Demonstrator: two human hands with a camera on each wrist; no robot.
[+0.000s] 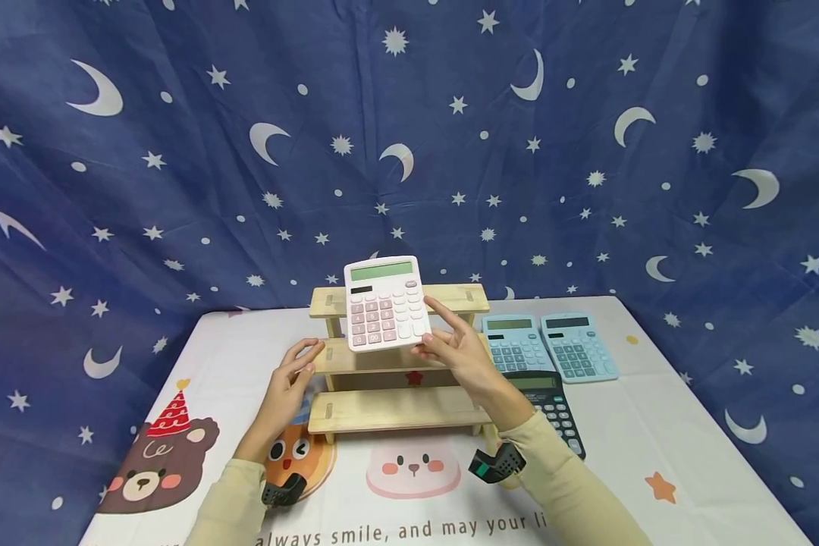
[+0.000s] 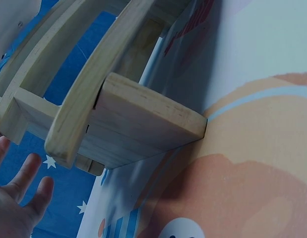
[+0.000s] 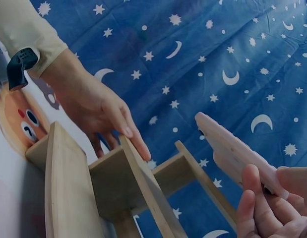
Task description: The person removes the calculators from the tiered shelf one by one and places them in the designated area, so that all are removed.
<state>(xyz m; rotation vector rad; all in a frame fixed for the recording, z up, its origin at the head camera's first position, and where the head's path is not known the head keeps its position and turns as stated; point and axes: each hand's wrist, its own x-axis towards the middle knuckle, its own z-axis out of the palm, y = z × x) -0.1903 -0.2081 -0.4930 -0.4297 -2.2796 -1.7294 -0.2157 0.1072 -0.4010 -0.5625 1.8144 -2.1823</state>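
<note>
My right hand [image 1: 469,362] holds a white and pink calculator [image 1: 385,305] by its lower right corner, thumb on the front and fingers behind. The calculator is raised and tilted, keys facing me, in front of the upper steps of a three-step wooden rack [image 1: 403,409]. In the right wrist view its thin edge [image 3: 237,148] shows, with fingers under it. My left hand [image 1: 285,387] rests its fingertips on the left end of the rack's middle step. Its fingers are spread and fairly straight in the left wrist view, beside the wooden step end [image 2: 14,119].
Two light blue calculators [image 1: 577,349] lie right of the rack. A black calculator [image 1: 553,409] lies nearer me, partly hidden by my right forearm. The white tablecloth [image 1: 628,432] carries cartoon prints. A blue star-and-moon curtain [image 1: 450,152] hangs behind the table.
</note>
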